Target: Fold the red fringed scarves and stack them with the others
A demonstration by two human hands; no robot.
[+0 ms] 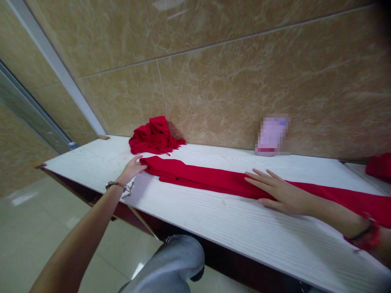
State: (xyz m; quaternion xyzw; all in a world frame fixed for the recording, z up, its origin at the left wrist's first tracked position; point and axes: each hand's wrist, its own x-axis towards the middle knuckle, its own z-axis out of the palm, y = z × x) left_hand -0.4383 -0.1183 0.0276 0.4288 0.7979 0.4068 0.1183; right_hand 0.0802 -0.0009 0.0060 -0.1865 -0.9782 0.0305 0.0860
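A long red scarf (201,177), folded into a narrow strip, lies along the white tabletop and runs out of view at the right. At its left end, my left hand (133,170) pinches the folded edge between thumb and fingers. My right hand (279,193) rests flat across the strip farther right, with its fingers spread and pressing on the cloth. Behind the strip's left end sits a crumpled red scarf (152,136) with a fringe, touched by neither hand.
The white tabletop (244,228) stands against a brown marbled tile wall (214,93). A blurred pinkish item (271,136) leans on that wall. More red cloth (379,167) shows at the right edge. My knee (177,260) is close to the table's front edge.
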